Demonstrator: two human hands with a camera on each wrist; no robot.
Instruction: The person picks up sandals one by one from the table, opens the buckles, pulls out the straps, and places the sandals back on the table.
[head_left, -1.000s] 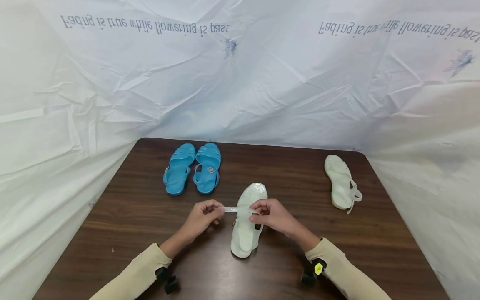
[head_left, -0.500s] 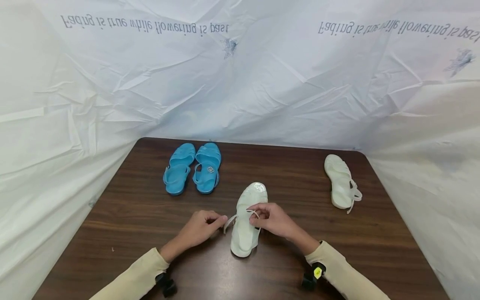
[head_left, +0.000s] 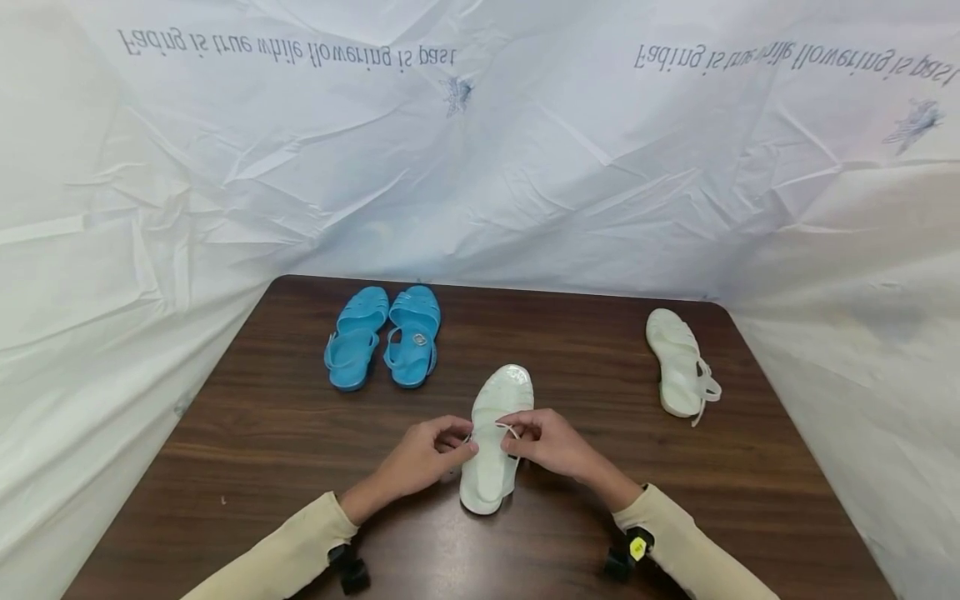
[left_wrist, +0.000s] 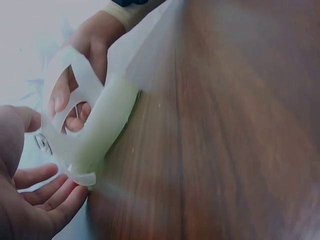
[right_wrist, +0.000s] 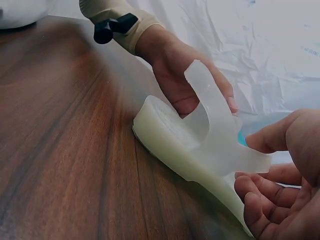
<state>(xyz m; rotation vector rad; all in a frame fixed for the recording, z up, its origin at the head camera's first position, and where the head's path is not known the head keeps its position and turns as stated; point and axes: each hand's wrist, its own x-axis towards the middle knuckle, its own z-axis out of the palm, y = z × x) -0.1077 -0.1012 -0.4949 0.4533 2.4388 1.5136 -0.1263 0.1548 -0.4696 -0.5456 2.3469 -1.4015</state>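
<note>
A white sandal (head_left: 487, 479) lies on the table between both hands, toe pointing away from me. The right hand (head_left: 553, 446) pinches its ankle strap (right_wrist: 250, 159) between thumb and fingers, on the sandal's right side. At the sandal's left side is the left hand (head_left: 422, 457), its fingers spread and loosely bent. In the left wrist view, those fingers (left_wrist: 42, 187) reach to a short loose strap end (left_wrist: 82, 178) below a small metal buckle (left_wrist: 43, 144); whether they touch it I cannot tell.
Two blue sandals, one on the left (head_left: 348, 358) and one beside it (head_left: 411, 358), stand at the back left of the dark wood table (head_left: 585, 350). Another white sandal (head_left: 678, 383) lies at the back right, straps undone. White sheeting (head_left: 525, 192) hangs behind the table.
The left hand first held a strap stretched out to the left, then let it go. It has since moved right, against the sandal's side. The right hand has barely moved.
</note>
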